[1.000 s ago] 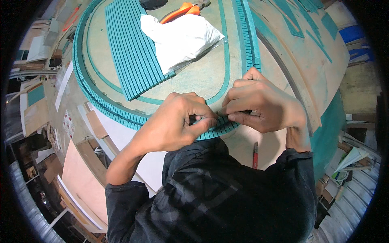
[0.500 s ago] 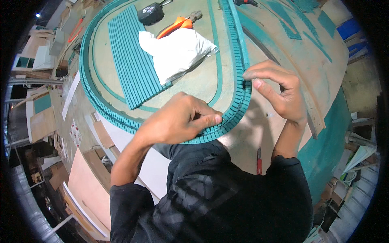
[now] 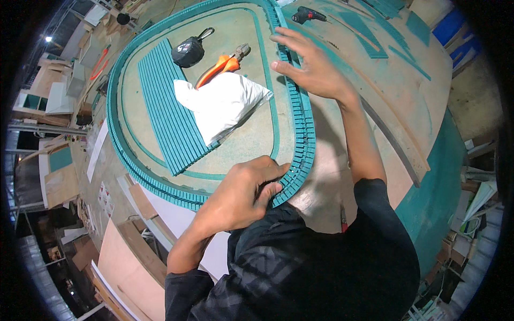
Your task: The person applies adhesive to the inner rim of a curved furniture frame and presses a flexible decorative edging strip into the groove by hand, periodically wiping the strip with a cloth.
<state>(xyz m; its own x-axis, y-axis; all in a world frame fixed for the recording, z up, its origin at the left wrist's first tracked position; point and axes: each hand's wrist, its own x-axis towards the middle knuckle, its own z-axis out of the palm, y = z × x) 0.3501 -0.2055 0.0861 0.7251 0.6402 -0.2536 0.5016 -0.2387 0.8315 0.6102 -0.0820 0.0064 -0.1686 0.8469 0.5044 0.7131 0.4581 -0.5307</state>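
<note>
1. Two bare hands are positioned at one teal slotted strip (image 3: 302, 128), which forms a rounded loop around a pale board (image 3: 235, 27).
2. Left hand (image 3: 238, 195): located at the near right curve of the loop. Thumb and fingers are drawn close together, gripping the slotted strip.
3. Right hand (image 3: 316, 67): located farther along the right side of the loop. Thumb and fingers are spread wide over the strip; whether the fingertips touch it cannot be determined.
4. Inside the loop: a ribbed teal panel (image 3: 166, 112) lies at left. A white bag (image 3: 225, 104) overlaps its right edge. Orange-handled pliers (image 3: 230, 65) lie just beyond the bag, near a black case (image 3: 187, 52) with a clip.
5. Outside the loop: a black drill (image 3: 305, 15) lies beyond the right hand.
</note>
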